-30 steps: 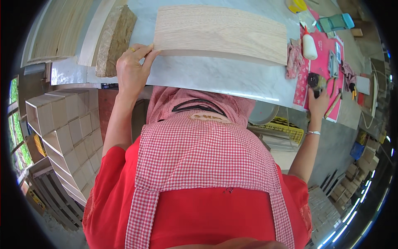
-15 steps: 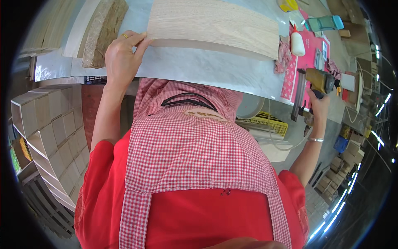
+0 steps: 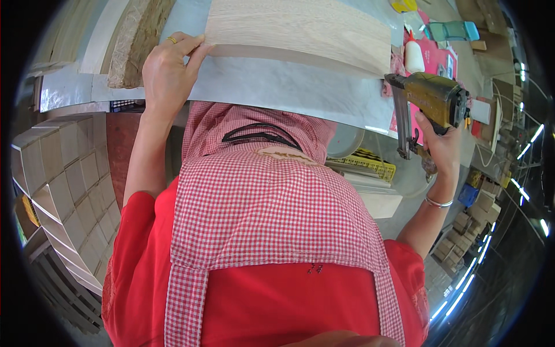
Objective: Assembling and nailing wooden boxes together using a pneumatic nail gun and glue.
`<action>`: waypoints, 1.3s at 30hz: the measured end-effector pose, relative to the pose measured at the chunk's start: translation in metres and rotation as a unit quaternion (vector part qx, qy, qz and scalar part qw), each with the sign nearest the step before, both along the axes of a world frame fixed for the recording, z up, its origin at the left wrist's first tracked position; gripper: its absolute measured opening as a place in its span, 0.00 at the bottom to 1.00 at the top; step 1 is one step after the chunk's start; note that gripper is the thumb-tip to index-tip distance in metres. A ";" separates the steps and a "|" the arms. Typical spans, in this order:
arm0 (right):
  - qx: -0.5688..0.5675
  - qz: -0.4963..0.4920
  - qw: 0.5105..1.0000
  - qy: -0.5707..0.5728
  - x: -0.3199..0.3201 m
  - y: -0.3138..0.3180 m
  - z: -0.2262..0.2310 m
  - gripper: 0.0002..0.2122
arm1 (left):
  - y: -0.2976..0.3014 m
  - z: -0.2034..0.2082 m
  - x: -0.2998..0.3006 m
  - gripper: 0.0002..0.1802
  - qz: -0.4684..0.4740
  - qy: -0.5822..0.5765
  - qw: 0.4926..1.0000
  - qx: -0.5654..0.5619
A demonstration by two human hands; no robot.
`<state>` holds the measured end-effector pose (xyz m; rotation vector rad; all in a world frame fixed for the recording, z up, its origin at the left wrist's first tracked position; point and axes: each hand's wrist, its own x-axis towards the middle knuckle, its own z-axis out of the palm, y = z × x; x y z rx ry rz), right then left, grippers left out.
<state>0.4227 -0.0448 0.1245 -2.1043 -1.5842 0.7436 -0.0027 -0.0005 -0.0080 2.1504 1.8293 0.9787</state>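
Observation:
A pale wooden board or box with its top and near edge showing lies on the light table. My left hand pinches its left near corner between thumb and fingers. In my right hand is a yellow-and-black nail gun, gripped by its handle. Its nose meets or nearly meets the right near corner of the wood; I cannot tell if they touch. The long metal magazine hangs down toward me from the nose.
Left on the table are a rough fibrous block and pale boards. To the right lie a white glue bottle, pink cloth and a teal container. Stacked wooden boxes stand at lower left; a yellow crate sits below the table.
My right hand has raised the nail gun and brought its nose leftward to the wood's right corner. My left hand keeps its pinch at the left corner.

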 end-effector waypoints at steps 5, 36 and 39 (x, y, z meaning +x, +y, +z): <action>-0.011 0.007 1.000 0.009 -0.001 0.002 0.001 0.12 | -0.001 -0.003 -0.003 0.11 -0.003 -0.005 1.000 0.007; -0.029 0.080 0.996 0.035 -0.064 0.014 0.002 0.18 | -0.012 -0.003 0.035 0.09 0.008 0.062 0.993 0.100; -0.031 0.080 0.996 0.040 -0.064 0.015 -0.002 0.18 | -0.014 -0.003 0.034 0.09 0.010 0.057 0.993 0.101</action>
